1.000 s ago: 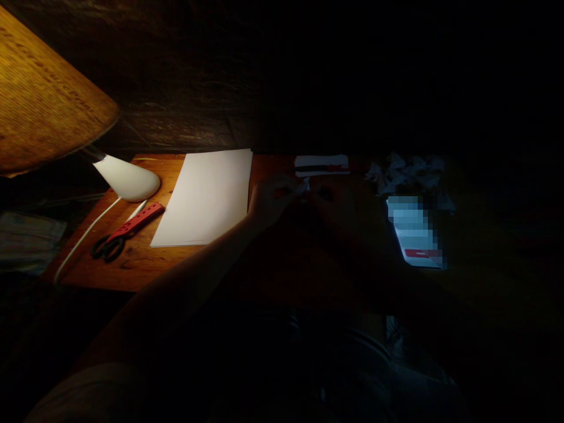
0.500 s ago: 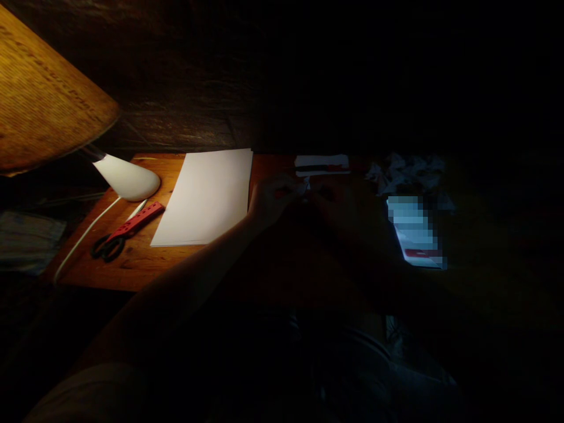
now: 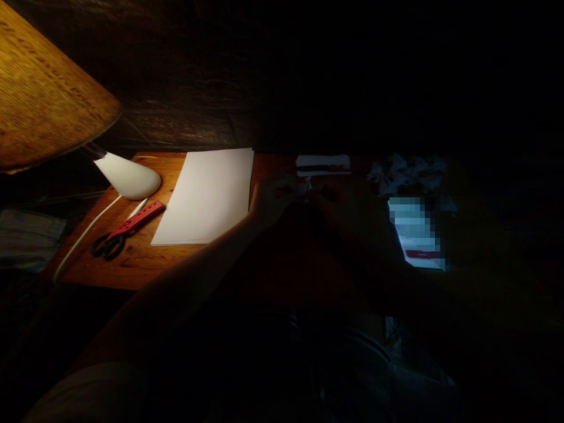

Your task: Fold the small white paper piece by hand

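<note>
The scene is very dark, lit only from the left. My left hand (image 3: pixel 271 200) is closed in a pinch on a small white piece of paper (image 3: pixel 304 187) over the middle of the wooden table (image 3: pixel 136 258). My right hand (image 3: pixel 341 202) lies in shadow just right of it, fingers curled toward the same small paper. How much of the paper there is stays hidden between the fingers. A stack of white sheets (image 3: pixel 209 194) lies just left of my left hand.
A white lamp base (image 3: pixel 127 176) with its cord and a woven shade (image 3: pixel 39 100) stand at the left. Red-sheathed scissors (image 3: pixel 126 228) lie beside the sheets. A pen on folded paper (image 3: pixel 324 166), crumpled paper (image 3: pixel 409 170) and a lit phone (image 3: pixel 416 232) lie to the right.
</note>
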